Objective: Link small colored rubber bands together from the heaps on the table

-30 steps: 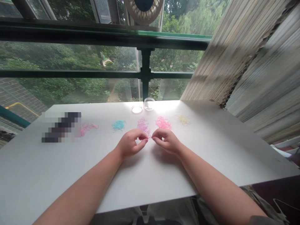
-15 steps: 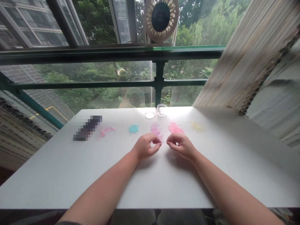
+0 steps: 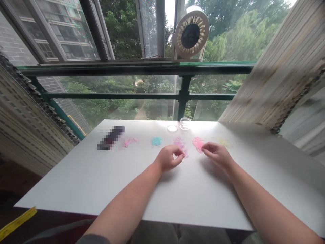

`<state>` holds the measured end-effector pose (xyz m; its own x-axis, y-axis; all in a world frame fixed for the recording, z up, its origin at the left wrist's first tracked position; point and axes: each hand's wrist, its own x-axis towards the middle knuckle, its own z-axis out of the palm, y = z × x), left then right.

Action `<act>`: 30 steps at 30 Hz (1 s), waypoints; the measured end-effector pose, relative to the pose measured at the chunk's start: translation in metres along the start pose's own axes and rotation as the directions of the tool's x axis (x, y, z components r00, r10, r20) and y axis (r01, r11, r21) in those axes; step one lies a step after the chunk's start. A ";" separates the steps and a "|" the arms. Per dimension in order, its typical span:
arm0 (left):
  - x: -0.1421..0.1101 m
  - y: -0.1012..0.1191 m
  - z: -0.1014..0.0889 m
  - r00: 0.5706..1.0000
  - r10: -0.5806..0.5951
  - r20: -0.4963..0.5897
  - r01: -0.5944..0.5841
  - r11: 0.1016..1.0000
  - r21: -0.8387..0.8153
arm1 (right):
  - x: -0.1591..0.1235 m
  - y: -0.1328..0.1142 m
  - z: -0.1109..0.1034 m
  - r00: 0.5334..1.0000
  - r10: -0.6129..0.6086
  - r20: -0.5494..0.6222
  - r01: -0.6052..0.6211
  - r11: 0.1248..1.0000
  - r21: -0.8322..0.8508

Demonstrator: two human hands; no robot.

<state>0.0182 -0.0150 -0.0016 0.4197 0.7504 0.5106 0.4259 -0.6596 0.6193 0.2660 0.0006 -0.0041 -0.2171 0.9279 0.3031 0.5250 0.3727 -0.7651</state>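
Small heaps of thin elastic bands lie in a row on the white table (image 3: 76, 176): pale pink (image 3: 129, 141), blue (image 3: 156, 141), purple (image 3: 180, 145), pink (image 3: 197, 143) and yellow (image 3: 224, 142). My left hand (image 3: 169, 158) rests on the table with thumb and forefinger pinched together at the near edge of the purple heap. My right hand (image 3: 217, 154) lies to the right, its fingertips drawn together and touching the pink heap. Whatever either pinch holds is too thin to make out.
A small clear jar (image 3: 185, 123) and its lid (image 3: 172, 128) stand at the table's far edge. A dark blurred object (image 3: 111, 138) lies at the far left. A round fan (image 3: 191, 34) sits on the window rail. Slatted blinds flank both sides.
My hands were pinched close together in front of the purple heap. They have parted: the right hand has gone right to the pink heap. The view has tilted up and swung left.
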 end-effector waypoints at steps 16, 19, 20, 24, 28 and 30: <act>0.003 -0.002 -0.003 1.000 0.011 0.024 -0.010 1.000 -0.013 | 0.035 0.030 -0.106 0.960 0.277 -0.047 -0.202 0.564 -0.801; 0.003 -0.001 -0.004 1.000 -0.012 0.022 0.012 1.000 -0.012 | 0.042 0.029 -0.107 0.945 0.327 0.004 -0.169 0.501 -0.849; 0.003 -0.001 -0.004 1.000 -0.017 0.020 0.018 1.000 -0.010 | 0.044 0.028 -0.106 0.940 0.341 0.023 -0.155 0.484 -0.861; 0.003 -0.002 -0.004 0.999 -0.030 0.016 0.030 1.000 -0.001 | 0.051 0.026 -0.106 0.919 0.385 0.083 -0.105 0.444 -0.890; 0.002 -0.004 -0.004 0.999 -0.035 0.018 0.035 0.999 0.000 | 0.054 0.027 -0.109 0.902 0.417 0.111 -0.087 0.426 -0.900; 0.002 -0.004 -0.004 0.999 -0.036 0.017 0.036 0.999 -0.002 | 0.054 0.027 -0.112 0.896 0.430 0.108 -0.093 0.422 -0.902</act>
<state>0.0146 -0.0106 -0.0009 0.4178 0.7728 0.4776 0.4392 -0.6320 0.6384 0.3604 0.0619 0.0549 -0.0578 0.9912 -0.1193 0.9839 0.0768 0.1613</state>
